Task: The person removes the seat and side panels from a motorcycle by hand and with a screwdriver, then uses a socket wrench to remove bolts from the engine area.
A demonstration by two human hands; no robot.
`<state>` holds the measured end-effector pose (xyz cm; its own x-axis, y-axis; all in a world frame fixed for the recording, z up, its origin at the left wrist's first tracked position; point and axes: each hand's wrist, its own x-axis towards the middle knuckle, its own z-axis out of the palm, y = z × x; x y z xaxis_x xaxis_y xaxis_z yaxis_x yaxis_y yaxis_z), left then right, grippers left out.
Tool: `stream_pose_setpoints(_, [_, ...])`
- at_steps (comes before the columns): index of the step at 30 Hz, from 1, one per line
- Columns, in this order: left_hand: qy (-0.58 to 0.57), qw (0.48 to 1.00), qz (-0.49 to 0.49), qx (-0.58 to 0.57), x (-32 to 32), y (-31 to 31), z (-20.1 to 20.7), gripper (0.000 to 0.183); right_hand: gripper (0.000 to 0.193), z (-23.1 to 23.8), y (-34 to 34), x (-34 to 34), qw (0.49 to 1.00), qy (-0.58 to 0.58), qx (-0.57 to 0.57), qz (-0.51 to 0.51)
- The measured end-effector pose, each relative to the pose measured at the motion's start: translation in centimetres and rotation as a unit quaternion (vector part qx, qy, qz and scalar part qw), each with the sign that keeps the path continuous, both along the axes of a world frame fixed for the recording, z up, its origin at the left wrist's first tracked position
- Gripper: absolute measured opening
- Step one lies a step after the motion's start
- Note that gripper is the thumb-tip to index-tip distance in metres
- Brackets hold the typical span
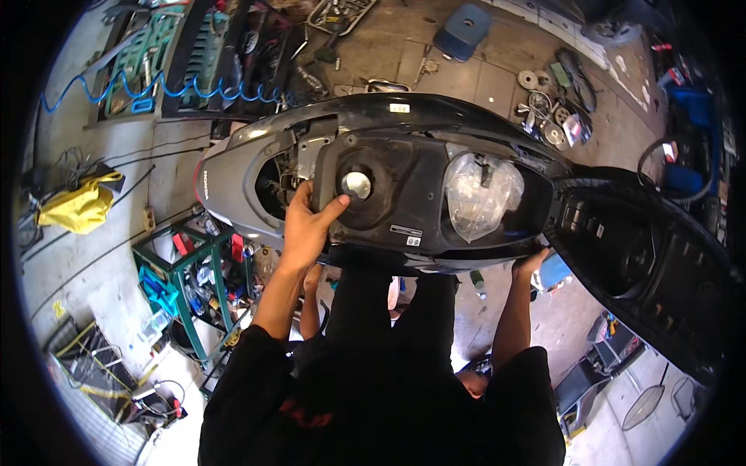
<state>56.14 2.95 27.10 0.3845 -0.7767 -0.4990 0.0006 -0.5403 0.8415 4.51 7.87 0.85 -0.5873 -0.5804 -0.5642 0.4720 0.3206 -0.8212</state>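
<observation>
A motor scooter's rear body [272,229] lies across the view, its tail to the left. My left hand [307,225] grips the left edge of the black inner panel [408,206], thumb on top beside the silver round cap [356,185], fingers partly hidden over the edge. At the near right side of the body, my right hand [531,262] holds the lower rim, its fingers partly covered. A clear plastic bag [482,194] sits in the storage well [536,206]. The black seat [645,256] is tipped up to the right, its underside showing.
Tool trays [144,70] and a coiled blue hose [179,89] are at the far left. A blue stool [462,31] and loose parts [556,116] lie beyond. A green rack [186,287] stands near left; a yellow cloth [80,203] lies left. Another person's arm [312,299] shows below the body.
</observation>
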Motion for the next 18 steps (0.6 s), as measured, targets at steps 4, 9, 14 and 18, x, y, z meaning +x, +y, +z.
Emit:
stream_pose_setpoints(4, [0.136, 0.987, 0.089, 0.001, 1.0, -5.6, 3.1, 0.028, 0.058, -0.4, 0.2, -0.6, 0.995, 0.067, 0.058, -0.037])
stream_pose_setpoints(9, [0.19, 0.979, 0.023, 0.065, 2.5, -12.0, 5.1, 0.024, 0.056, -1.4, 1.0, -1.6, 0.992, 0.076, 0.101, -0.03])
stream_pose_setpoints(14, [0.288, 0.951, 0.005, 0.115, 7.9, -14.9, 2.0, 0.03, 0.072, -0.8, 0.6, 0.3, 0.914, 0.28, 0.291, 0.038])
stream_pose_setpoints(18, [0.193, 0.966, -0.134, 0.106, 10.3, -17.3, -1.3, 0.04, 0.082, -3.8, 4.9, -2.5, 0.909, 0.322, 0.264, -0.016])
